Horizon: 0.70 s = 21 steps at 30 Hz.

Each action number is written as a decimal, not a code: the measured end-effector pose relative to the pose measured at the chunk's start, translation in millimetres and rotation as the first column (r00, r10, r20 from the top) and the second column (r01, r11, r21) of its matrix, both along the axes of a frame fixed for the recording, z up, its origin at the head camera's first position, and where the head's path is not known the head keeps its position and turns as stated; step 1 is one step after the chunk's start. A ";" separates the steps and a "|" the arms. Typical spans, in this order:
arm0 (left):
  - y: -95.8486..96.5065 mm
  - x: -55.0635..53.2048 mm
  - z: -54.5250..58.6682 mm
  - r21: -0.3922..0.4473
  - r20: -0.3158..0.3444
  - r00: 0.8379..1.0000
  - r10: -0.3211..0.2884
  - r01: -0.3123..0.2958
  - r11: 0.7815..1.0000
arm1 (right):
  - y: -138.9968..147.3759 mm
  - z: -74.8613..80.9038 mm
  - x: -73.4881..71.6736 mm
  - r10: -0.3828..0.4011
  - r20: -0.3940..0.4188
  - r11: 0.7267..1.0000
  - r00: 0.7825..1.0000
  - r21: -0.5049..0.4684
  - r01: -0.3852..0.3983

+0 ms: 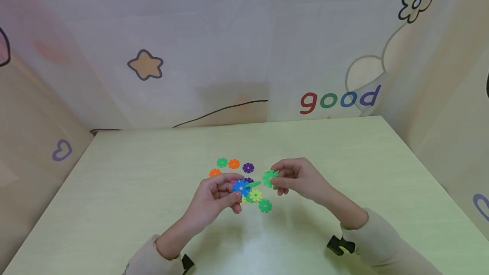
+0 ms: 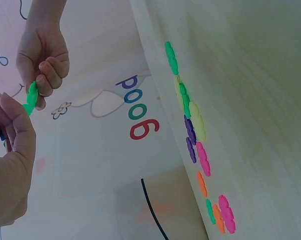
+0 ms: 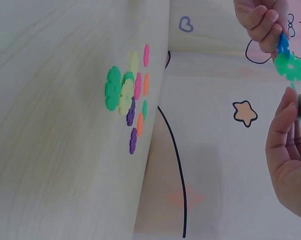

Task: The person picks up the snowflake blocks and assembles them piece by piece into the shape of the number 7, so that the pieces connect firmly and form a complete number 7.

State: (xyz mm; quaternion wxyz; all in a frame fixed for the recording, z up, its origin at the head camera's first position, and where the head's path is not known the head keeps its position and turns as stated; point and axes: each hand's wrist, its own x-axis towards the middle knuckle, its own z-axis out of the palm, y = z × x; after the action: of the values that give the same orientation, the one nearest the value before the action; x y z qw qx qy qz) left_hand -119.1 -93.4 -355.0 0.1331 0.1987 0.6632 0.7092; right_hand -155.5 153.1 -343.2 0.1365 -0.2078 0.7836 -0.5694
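Note:
Before me my left hand [image 1: 208, 198] pinches a blue notched disc [image 1: 237, 188] between thumb and fingers. A green notched disc [image 1: 254, 184] is joined to the blue one and stands crosswise to it, seen nearly edge-on in the head view. To the right, my right hand [image 1: 303, 178] pinches another green notched disc [image 1: 268, 177] by its edge. In the head view a small gap shows between that disc and the joined pair. In the right wrist view the joined green disc [image 3: 290, 67] faces the camera beneath the blue disc [image 3: 283, 45], just above my right fingertips.
Several loose notched discs lie on the pale table [image 1: 153, 173] under and behind my hands, among them an orange disc [image 1: 234, 164], a purple disc [image 1: 248, 167], a yellow disc [image 1: 255, 195] and a green disc [image 1: 265, 206]. A printed curtain [image 1: 229, 46] hangs behind the table.

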 end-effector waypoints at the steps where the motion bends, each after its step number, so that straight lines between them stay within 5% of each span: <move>1: 0.1 -0.1 -0.2 -0.001 0.000 1.000 -0.001 0.001 1.000 | -0.5 0.8 0.7 0.002 0.007 1.000 1.000 -0.005 -0.002; 21: 3.9 -1.6 -3.8 -0.075 -0.084 0.996 0.034 -0.040 0.996 | -8.2 0.6 7.4 0.011 0.126 0.996 0.992 -0.086 0.000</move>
State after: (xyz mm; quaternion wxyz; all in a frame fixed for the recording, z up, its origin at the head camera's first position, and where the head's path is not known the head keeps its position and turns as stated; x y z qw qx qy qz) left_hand -120.7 -89.5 -358.8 0.0997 0.2105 0.6984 0.6768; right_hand -148.1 144.9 -342.6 0.1783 -0.1793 0.7476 -0.6142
